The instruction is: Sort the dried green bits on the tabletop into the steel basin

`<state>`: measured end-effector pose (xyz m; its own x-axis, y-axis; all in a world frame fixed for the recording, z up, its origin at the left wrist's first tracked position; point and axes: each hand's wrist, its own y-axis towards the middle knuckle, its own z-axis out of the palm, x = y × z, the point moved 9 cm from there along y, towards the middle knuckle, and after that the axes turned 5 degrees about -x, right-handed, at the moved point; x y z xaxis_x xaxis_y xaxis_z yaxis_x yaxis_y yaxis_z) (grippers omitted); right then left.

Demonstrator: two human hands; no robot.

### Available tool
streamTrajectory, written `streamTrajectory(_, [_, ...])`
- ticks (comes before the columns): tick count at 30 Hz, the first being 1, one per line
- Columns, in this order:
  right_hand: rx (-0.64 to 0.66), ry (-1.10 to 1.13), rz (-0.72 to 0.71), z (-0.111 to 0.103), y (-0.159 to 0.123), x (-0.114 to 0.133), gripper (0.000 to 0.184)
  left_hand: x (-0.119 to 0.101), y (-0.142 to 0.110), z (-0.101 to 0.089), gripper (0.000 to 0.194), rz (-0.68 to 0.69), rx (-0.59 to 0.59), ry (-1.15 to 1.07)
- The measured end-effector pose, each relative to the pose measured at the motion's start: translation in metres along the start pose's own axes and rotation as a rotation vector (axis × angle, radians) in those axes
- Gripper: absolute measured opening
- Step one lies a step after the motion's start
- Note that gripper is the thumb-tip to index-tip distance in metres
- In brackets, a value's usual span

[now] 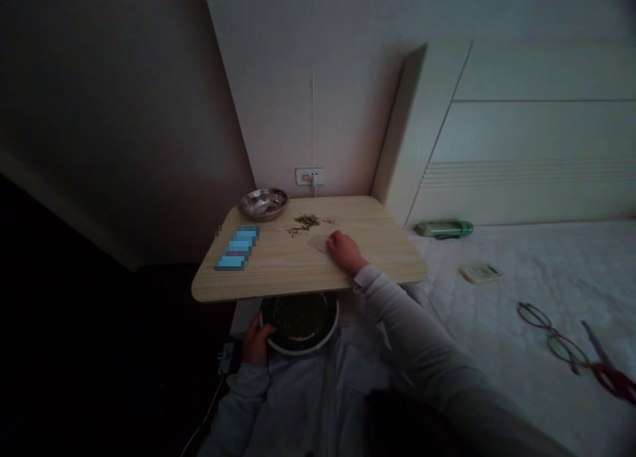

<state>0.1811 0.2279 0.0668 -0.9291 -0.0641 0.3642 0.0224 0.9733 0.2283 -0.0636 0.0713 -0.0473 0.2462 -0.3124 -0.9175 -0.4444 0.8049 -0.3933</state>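
My left hand (257,342) grips the rim of a round metal bowl (300,322) held below the front edge of a small wooden table (377,248); the bowl holds dark contents I cannot make out. My right hand (344,251) rests on the tabletop with fingers curled, touching a pale flat piece (318,243), perhaps paper or card. Just beyond it lies a small scatter of green bits (305,223). An empty steel dish (263,203) sits at the table's far left corner. A blurred blue flat object (237,248) lies on the left side.
A wall socket (309,176) with a plug is behind the table. To the right is a white bed (497,324) with a green case (444,228), a small remote-like device (479,273), eyeglasses (549,334) and red-handled scissors (611,372). Left is dark floor.
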Motion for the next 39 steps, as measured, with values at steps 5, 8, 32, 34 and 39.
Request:
streamTrajectory(5, [-0.001, -0.068, 0.060, -0.009, 0.023, -0.027, 0.030, -0.003, -0.002, -0.002, 0.030, -0.015, -0.039, 0.006])
streamTrajectory(8, [-0.016, -0.116, 0.080, -0.013, 0.034, -0.036, 0.030, -0.002, -0.002, 0.001, 0.026, -0.036, 0.001, -0.002])
streamTrajectory(32, [-0.055, -0.146, -0.270, -0.022, 0.041, 0.047, 0.031, 0.007, 0.004, -0.002, 0.032, -0.012, -0.020, -0.014])
streamTrajectory(34, [-0.040, -0.195, -0.313, -0.019, 0.039, 0.062, 0.032, 0.002, 0.001, -0.003, 0.033, 0.013, -0.040, -0.014])
streamTrajectory(39, [-0.028, -0.281, -0.418, -0.010, 0.035, 0.089, 0.030, 0.001, -0.001, 0.001, 0.032, 0.013, -0.001, -0.032])
